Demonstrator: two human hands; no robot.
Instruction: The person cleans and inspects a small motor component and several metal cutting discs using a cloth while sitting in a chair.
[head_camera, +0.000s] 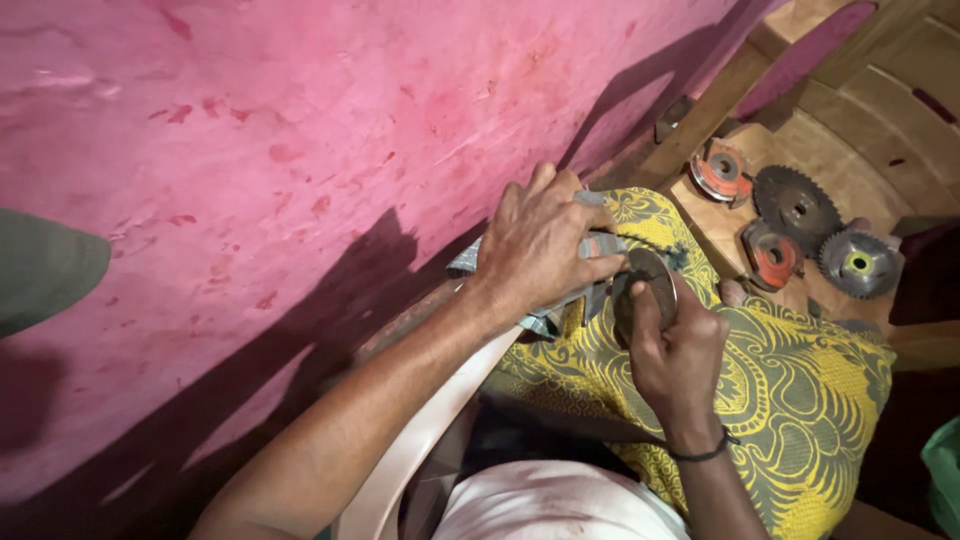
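My right hand (678, 345) grips a dark round metal disc (648, 276) upright over my lap, thumb pressed on its face. My left hand (540, 240) is closed around a grey tool (598, 245) held against the disc's left edge; its shape is mostly hidden by my fingers. A grey cloth (470, 262) sticks out under my left hand. Both hands work above a yellow patterned cloth (800, 380) covering my legs.
A pink wall (300, 150) fills the left. Toothed metal discs (797, 205) and orange-and-grey round parts (720, 172) lie on a wooden surface (880, 110) beyond my knees. The arm of a beige plastic chair (420, 440) runs under my left forearm.
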